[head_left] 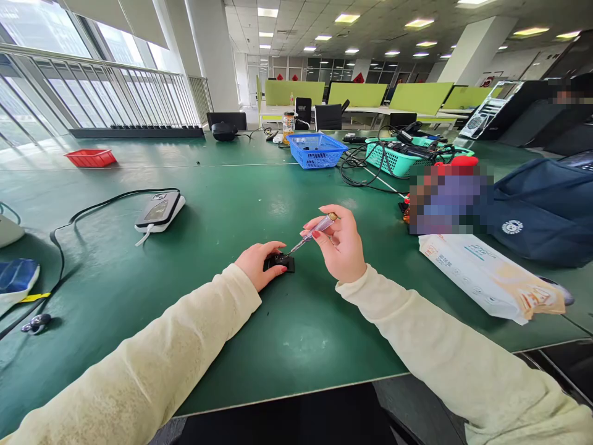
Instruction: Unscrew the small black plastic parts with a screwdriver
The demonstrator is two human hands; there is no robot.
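Pinched closed around a slim screwdriver (319, 228), the right hand (343, 244) tilts its tip down toward seven o'clock; the left hand (260, 264), thumb and fingers curled, clasps a small black part (282, 262) on the green table (222, 204), at the tip.

cream long sleeves (152, 346), faintly mottled, softly creased, red painted nails (316, 235)

Bare green tabletop (222, 185) leads forward to the blue basket (317, 151).
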